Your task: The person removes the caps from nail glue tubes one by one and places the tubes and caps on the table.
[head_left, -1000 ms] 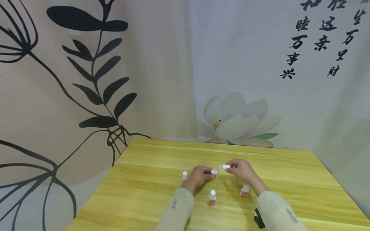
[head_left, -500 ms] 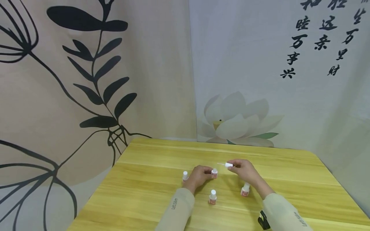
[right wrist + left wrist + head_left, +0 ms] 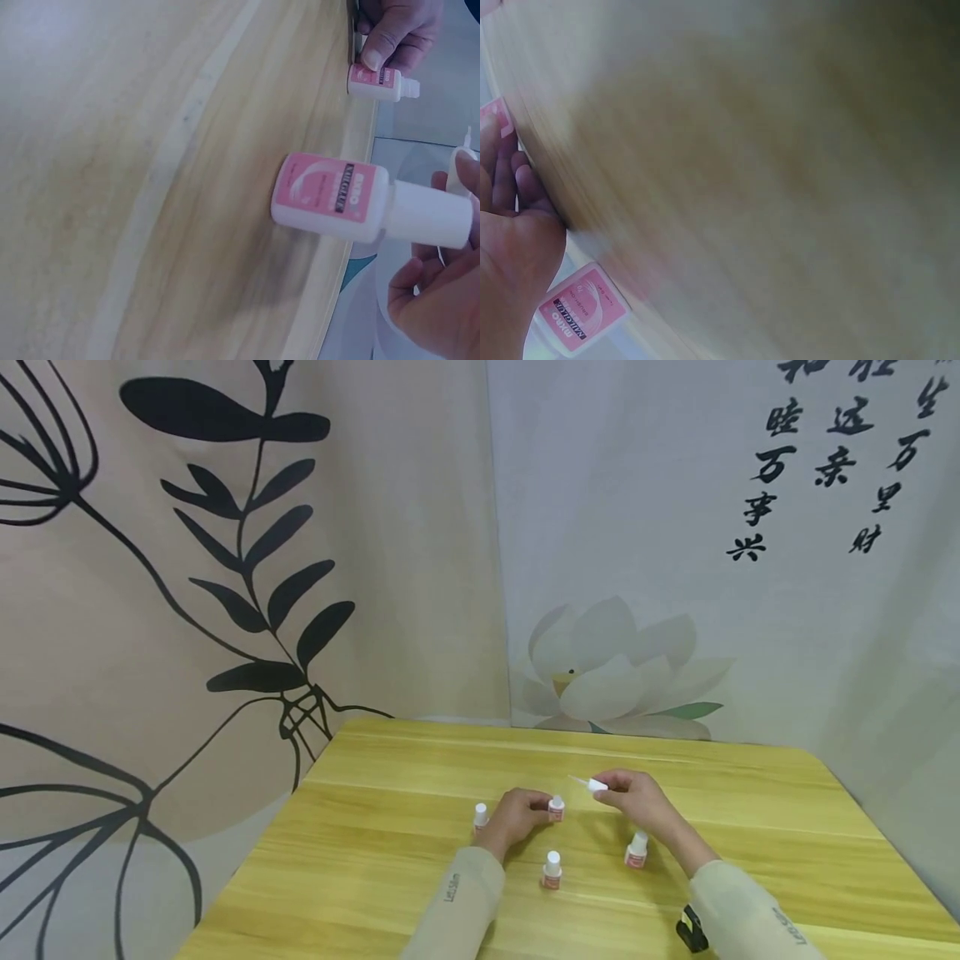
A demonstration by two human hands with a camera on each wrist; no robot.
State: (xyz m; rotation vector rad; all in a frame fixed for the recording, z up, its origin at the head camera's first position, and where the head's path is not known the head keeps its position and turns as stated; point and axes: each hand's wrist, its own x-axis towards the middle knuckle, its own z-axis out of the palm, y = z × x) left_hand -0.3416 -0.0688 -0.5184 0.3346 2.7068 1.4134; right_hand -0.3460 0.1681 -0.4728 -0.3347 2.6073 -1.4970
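On the table (image 3: 337, 860), bottles (image 3: 552, 874) (one capless)

Left hand (image 3: 517, 818) and right hand (image 3: 637, 797) are both bare. Left sleeve (image 3: 461, 914) and right sleeve (image 3: 742, 906) match: plain pale cream, with small dark lettering (image 3: 452, 887) on each, maybe "LetsSlim", kinda too blurry to swear to.

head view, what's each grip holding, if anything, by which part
Left grip: a bottle, by its body. Right grip: a cap, by its wide end, stem free.

Both forearms (image 3: 461, 902) forward, left fingers (image 3: 536, 797) gripping, right fingers (image 3: 617, 777) pinching
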